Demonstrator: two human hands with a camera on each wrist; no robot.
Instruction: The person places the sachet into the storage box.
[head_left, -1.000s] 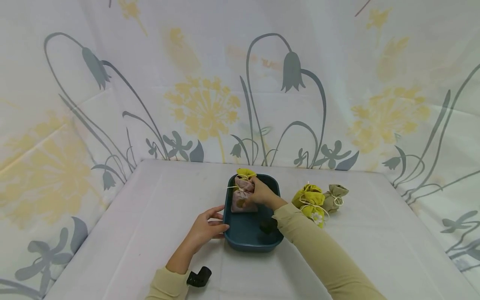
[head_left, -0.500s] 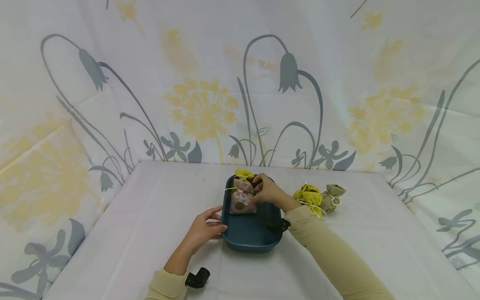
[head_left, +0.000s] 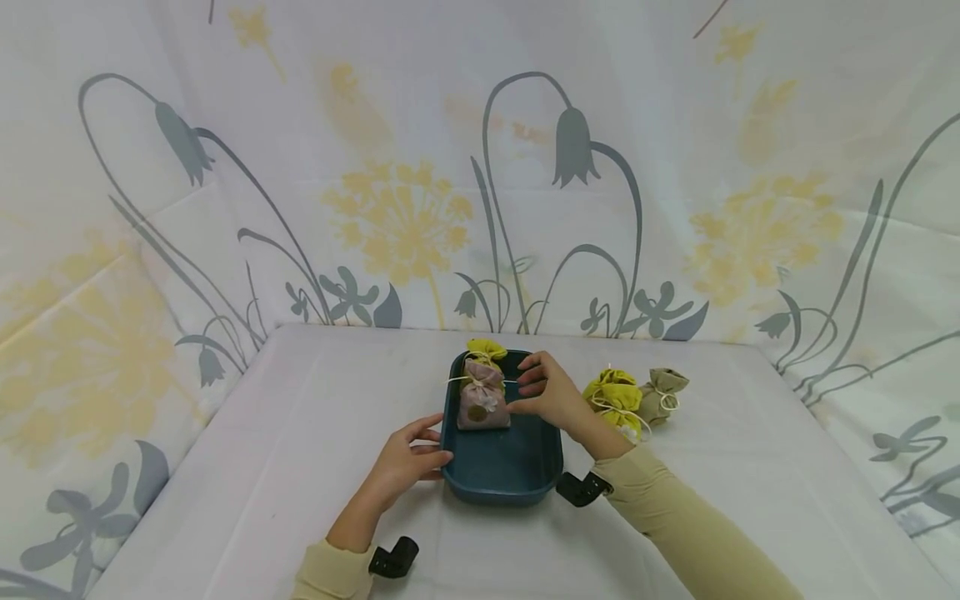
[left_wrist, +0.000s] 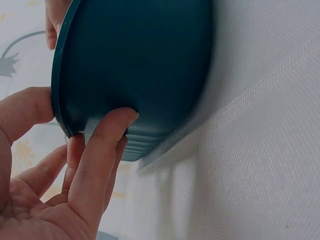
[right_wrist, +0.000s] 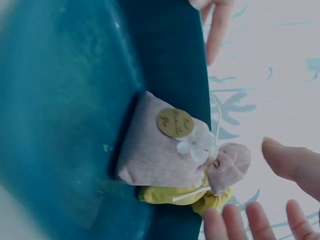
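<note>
While a black wrist device is jutting from the left sleeve, nearest the viewer, the left hand is pinching the blue-green tray by its left wall, its grip clamped with the thumb at the rim and other fingers against the outer side. The tray is resting on the white-covered desk. The pink pouch is lying inside its far left part, showing a gold label and a white flower. Just beside this pouch, the right hand is hovering, its grip apart. Rightward, a yellow bundle is sitting beside a khaki pouch. Behind the pink pouch, a yellow pouch is showing its top above the far rim. Farthest off, a flower-printed cloth is hanging.
</note>
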